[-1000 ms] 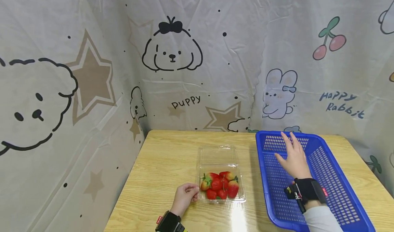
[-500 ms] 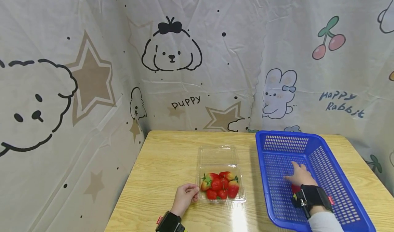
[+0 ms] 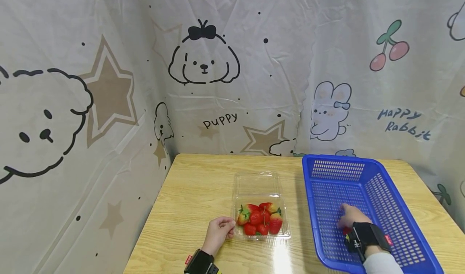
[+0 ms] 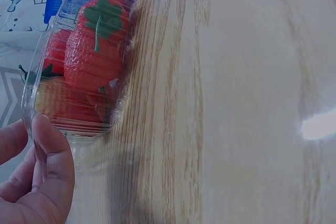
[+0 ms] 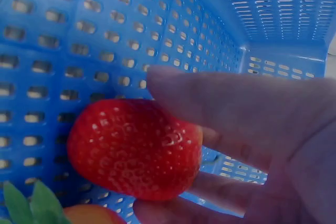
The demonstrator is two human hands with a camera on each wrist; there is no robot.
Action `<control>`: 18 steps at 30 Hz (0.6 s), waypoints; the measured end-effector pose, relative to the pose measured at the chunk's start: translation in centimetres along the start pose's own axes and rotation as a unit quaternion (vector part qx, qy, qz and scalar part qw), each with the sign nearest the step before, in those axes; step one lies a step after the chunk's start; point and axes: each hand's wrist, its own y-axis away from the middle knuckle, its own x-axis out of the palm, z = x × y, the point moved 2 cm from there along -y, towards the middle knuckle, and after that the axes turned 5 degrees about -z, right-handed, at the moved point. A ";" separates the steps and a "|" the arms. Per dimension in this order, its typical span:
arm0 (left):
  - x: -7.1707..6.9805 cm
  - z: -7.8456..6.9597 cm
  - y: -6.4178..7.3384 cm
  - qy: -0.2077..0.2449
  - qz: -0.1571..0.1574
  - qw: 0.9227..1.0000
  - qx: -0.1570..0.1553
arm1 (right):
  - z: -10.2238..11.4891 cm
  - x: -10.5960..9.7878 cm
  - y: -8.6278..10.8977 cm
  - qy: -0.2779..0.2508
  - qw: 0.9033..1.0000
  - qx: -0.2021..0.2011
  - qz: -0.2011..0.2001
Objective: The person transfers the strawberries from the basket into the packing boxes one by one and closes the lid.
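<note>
My left hand (image 3: pixel 218 233) pinches the left edge of a clear plastic box (image 3: pixel 287 227), whose lid (image 3: pixel 257 184) lies folded back. Several red strawberries (image 3: pixel 256 217) with green leaves fill the box; the left wrist view shows them through its clear wall (image 4: pixel 118 111). Down inside the blue plastic basket (image 3: pixel 311 213) is my right hand (image 3: pixel 353 216). In the right wrist view, its thumb and fingers close around a red strawberry (image 5: pixel 136 150) near the basket floor. A second, orange-red strawberry (image 5: pixel 94 215) with green leaves shows partly at the lower left there.
The basket stands on the right of the wooden table (image 3: pixel 192 185), with perforated walls and a raised rim. A patterned curtain (image 3: pixel 232 72) hangs behind the table and along the sides.
My right hand has dropped from spread fingers above the basket down inside it, then drawn slightly nearer, with its fingers now around a strawberry. My left hand and the box have stayed put.
</note>
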 end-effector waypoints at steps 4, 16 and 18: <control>0.0 0.0 0.0 -0.001 0.000 1.000 0.000 | 0.1 0.1 0.2 -0.001 1.000 -0.016 -0.009; 0.0 -0.1 0.1 -0.009 -0.006 1.000 0.002 | 1.2 -0.6 1.1 -0.012 0.999 -0.032 -0.005; 0.0 -0.1 0.1 -0.006 -0.006 1.000 0.003 | 1.5 -1.1 1.3 -0.013 0.999 -0.042 -0.009</control>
